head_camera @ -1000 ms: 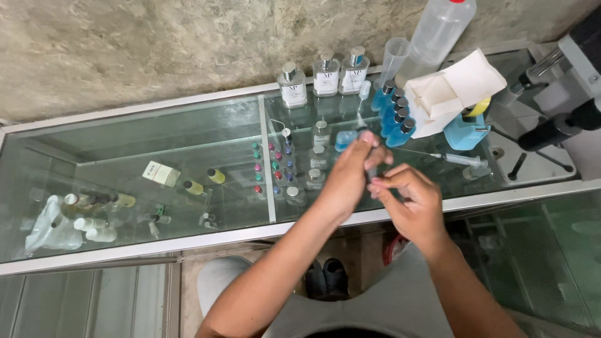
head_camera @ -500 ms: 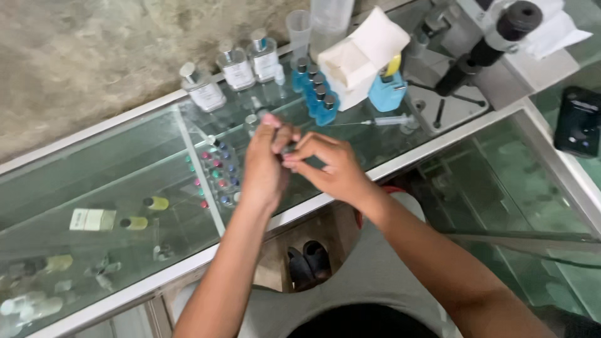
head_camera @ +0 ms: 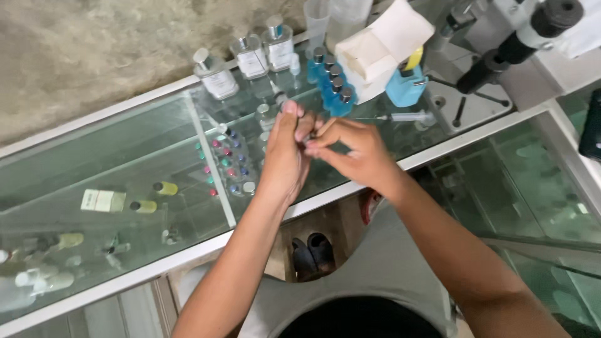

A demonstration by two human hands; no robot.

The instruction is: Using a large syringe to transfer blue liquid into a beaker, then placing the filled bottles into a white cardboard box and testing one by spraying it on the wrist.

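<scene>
Both hands meet over the glass counter top (head_camera: 113,156), close in front of the person. The left hand (head_camera: 285,156) stands upright with its fingers curled in, and the right hand (head_camera: 354,150) comes across to it with thumb and forefinger pinched together; between them sits a small dark object (head_camera: 308,143), so nearly hidden by the fingertips that its kind cannot be told, nor which hand really grips it. Behind the hands, along the back edge of the counter, stand three clear square bottles (head_camera: 250,53) with silvery caps in a row, and to their right a cluster of four small blue bottles (head_camera: 332,87) with grey caps. Just beside those lies one open white carton (head_camera: 379,47), then one blue dispenser (head_camera: 405,84) with a yellow part on top. One syringe (head_camera: 407,116) lies flat on the glass, near the right hand but apart from it. Under the glass, left of the left hand, a group of little vials with coloured caps (head_camera: 228,166) sits on the shelf; farther left lie two yellow-capped vials (head_camera: 156,195) and one pale flat box (head_camera: 102,200). A microscope (head_camera: 526,31) stands at the far right
</scene>
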